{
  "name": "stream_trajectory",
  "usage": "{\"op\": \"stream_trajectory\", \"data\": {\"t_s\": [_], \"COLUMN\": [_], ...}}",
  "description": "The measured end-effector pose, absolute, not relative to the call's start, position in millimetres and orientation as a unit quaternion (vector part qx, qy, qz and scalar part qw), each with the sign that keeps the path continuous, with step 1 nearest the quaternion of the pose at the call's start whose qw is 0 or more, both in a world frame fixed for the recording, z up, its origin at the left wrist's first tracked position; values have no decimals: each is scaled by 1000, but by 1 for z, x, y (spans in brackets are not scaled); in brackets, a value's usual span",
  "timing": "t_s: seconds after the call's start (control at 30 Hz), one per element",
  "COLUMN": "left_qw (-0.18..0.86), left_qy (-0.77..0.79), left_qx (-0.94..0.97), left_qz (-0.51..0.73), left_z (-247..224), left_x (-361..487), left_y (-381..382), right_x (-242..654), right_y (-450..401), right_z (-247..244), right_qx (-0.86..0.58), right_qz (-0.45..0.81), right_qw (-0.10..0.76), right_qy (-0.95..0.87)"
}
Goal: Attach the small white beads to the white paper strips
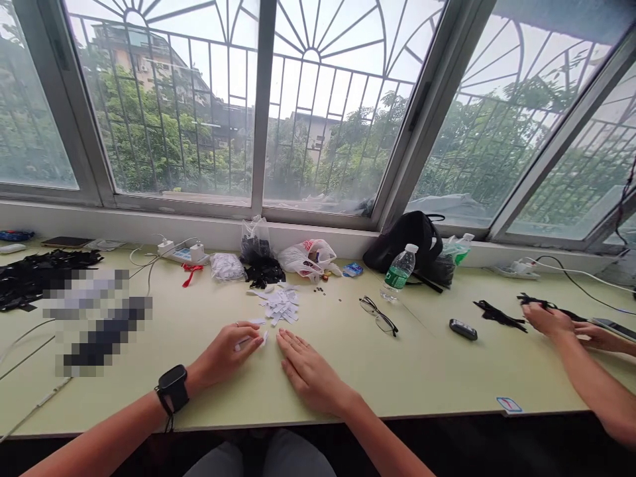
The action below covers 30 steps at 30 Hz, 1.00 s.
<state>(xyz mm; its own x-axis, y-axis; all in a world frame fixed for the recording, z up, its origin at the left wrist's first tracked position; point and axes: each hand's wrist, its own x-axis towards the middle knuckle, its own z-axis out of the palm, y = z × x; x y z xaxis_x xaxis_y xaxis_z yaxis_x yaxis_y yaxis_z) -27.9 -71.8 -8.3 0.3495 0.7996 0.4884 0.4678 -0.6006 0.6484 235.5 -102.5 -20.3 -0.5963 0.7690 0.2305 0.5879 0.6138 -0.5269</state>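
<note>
Left hand [223, 354] is curled around a small white tag [250, 342], which is pinched between thumb and fingers, while the right hand [311, 374] is laid flat and open on the table [422, 377], holding nothing, its fingertips just beside the tag. A loose pile of white tags [278, 305] is spread just beyond, toward the table's middle.

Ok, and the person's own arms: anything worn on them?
Bare forearms, no sleeves in view. Left hand: black square-faced smartwatch at the wrist, thin dark cord hanging below it, thin ring. Right hand: nothing worn.
</note>
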Motion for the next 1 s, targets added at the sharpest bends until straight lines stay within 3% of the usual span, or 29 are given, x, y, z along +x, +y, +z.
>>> {"op": "stream_trajectory", "data": {"t_s": [0.27, 0.4, 0.63, 0.77, 1.0], "left_qw": [105, 127, 154, 240, 373], "left_qy": [455, 450, 454, 447, 422], "left_qx": [791, 799, 777, 736, 658], "left_qz": [397, 379, 407, 448, 500], "left_z": [-23, -24, -22, -23, -27], "left_x": [-31, -26, -27, -29, -29], "left_y": [-44, -28, -17, -2, 20], "right_x": [253, 257, 258, 247, 235], "right_y": [-81, -76, -45, -11, 23], "right_z": [-23, -18, -15, -18, -15], "right_qx": [-426, -389, -443, -445, -445], "right_qz": [361, 411, 362, 431, 439], "right_qw": [412, 411, 393, 393, 397], "right_qy": [-720, -715, -720, -680, -672]}}
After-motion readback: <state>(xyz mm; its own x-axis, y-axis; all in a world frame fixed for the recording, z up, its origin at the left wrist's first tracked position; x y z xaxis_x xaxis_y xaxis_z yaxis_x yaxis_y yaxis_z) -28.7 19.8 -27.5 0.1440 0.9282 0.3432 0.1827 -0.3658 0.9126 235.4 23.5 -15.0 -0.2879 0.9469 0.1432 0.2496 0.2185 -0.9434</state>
